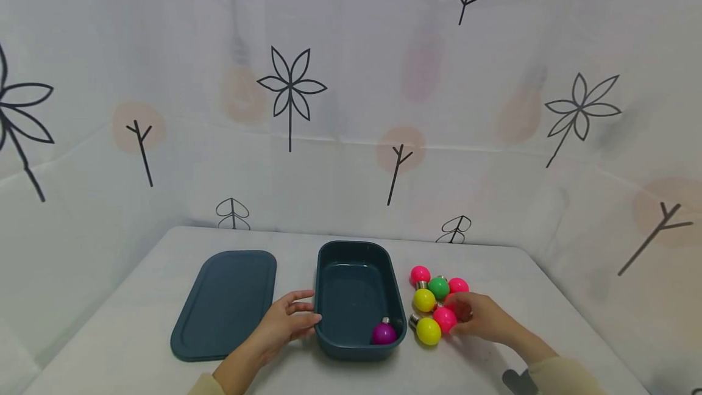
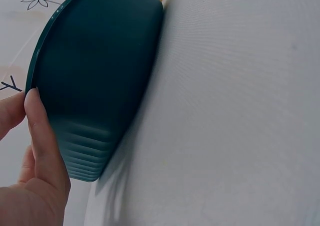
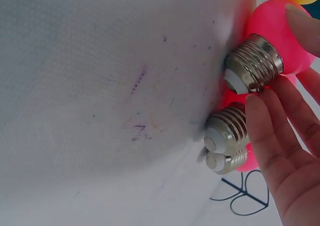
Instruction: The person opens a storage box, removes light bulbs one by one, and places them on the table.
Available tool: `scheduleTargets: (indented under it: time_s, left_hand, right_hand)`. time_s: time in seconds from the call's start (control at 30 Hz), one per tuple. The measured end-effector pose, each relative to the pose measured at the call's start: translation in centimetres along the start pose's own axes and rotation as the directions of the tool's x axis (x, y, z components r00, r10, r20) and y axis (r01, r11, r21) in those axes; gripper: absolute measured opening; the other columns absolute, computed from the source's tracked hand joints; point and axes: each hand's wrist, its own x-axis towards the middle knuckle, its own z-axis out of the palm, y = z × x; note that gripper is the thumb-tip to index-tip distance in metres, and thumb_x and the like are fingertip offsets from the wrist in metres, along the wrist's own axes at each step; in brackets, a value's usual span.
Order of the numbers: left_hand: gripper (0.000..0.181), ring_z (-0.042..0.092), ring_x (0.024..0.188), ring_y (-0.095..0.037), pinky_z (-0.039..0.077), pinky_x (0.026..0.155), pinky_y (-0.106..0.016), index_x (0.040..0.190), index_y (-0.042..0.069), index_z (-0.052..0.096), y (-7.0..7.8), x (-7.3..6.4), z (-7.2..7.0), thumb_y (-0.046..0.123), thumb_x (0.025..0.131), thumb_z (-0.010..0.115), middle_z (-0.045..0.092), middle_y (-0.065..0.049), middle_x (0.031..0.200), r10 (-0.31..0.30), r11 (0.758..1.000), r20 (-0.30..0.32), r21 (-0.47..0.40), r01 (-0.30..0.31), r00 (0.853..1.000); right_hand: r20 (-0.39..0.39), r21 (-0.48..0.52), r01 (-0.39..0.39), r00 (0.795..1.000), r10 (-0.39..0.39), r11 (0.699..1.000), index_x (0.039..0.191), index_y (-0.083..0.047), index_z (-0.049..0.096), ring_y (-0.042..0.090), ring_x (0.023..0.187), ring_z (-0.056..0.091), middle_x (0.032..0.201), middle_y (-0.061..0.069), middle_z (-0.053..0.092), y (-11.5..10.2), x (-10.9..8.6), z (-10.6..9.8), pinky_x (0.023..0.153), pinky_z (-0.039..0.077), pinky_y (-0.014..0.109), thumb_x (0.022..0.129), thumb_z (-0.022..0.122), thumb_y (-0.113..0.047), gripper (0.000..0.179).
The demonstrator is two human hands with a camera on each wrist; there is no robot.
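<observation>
My left hand (image 1: 285,323) is at the left side of a dark teal plastic container (image 1: 325,346). In the left wrist view its thumb and a finger pinch the rim, the finger lying against the ribbed outer wall (image 2: 95,75). A purple light bulb (image 1: 383,333) lies inside, at the near right corner. To the right of the container my right hand (image 1: 482,317) holds a pink light bulb (image 1: 445,320), thumb on the globe (image 3: 267,23) and fingers beside its metal screw base (image 3: 257,60). A yellow bulb (image 1: 428,331) is right beside it.
Behind the held bulb are another yellow bulb (image 1: 424,300), a green bulb (image 1: 439,288) and pink bulbs (image 1: 420,275). A matching teal lid (image 1: 225,303) lies flat on the white table (image 1: 137,346), left of the container. A patterned cloth (image 1: 351,108) hangs behind.
</observation>
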Motion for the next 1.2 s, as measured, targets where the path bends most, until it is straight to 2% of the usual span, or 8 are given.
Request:
scheduleTargets:
  time_s: [0.33,0.53,0.67,0.87,1.2]
  left_hand:
    - [0.067,0.063,0.083,-0.017,0.054,0.076,-0.033,0.133,-0.004,0.04,0.1,-0.1,0.1,0.008,0.077,0.075,0.052,-0.016,0.109,0.002,1.0,-0.004,0.009,-0.002,1.0]
    - [0.066,0.062,0.083,-0.017,0.054,0.076,-0.033,0.133,-0.003,0.04,0.0,0.0,0.1,0.008,0.078,0.074,0.052,-0.016,0.11,-0.001,1.0,0.001,0.01,0.001,1.0]
    - [0.065,0.062,0.084,-0.017,0.054,0.076,-0.033,0.133,-0.003,0.04,0.0,0.1,0.0,0.007,0.079,0.074,0.052,-0.016,0.111,-0.001,1.0,0.002,0.01,0.001,1.0]
    - [0.065,0.062,0.084,-0.017,0.054,0.076,-0.032,0.134,-0.003,0.039,-0.1,0.1,-0.1,0.007,0.079,0.073,0.052,-0.017,0.111,0.003,1.0,0.009,0.009,-0.003,1.0]
    - [0.067,0.062,0.084,-0.016,0.054,0.076,-0.032,0.135,-0.005,0.036,0.4,-0.5,0.3,0.006,0.08,0.073,0.051,-0.017,0.112,0.019,1.0,0.024,-0.004,-0.019,1.0]
  right_hand:
    - [0.014,-0.026,0.038,0.999,-0.038,0.999,0.103,-0.007,0.063,0.019,0.079,0.053,0.084,-0.002,0.058,-0.6,0.4,-0.9,0.063,0.051,0.024,0.067,0.084,-0.019,0.043]
    - [0.01,-0.038,0.076,0.997,-0.076,0.996,0.104,-0.006,0.062,0.02,0.08,0.051,0.086,0.001,0.057,-1.9,1.0,-1.9,0.064,0.05,0.025,0.071,0.08,-0.01,0.038]
    - [0.014,-0.034,0.121,0.993,-0.121,0.992,0.106,-0.005,0.061,0.021,0.082,0.054,0.088,0.003,0.058,-3.0,1.6,-2.5,0.065,0.051,0.024,0.073,0.078,-0.01,0.037]
    - [0.028,-0.019,0.196,0.98,-0.195,0.98,0.106,-0.008,0.061,0.022,0.083,0.056,0.09,0.004,0.06,-4.8,2.8,-2.8,0.066,0.051,0.022,0.075,0.077,-0.012,0.036]
    - [0.093,0.038,0.292,0.951,-0.294,0.956,0.109,-0.012,0.062,0.025,0.088,0.056,0.092,-0.003,0.059,-7.7,4.8,-2.7,0.068,0.052,0.026,0.078,0.076,-0.016,0.035]
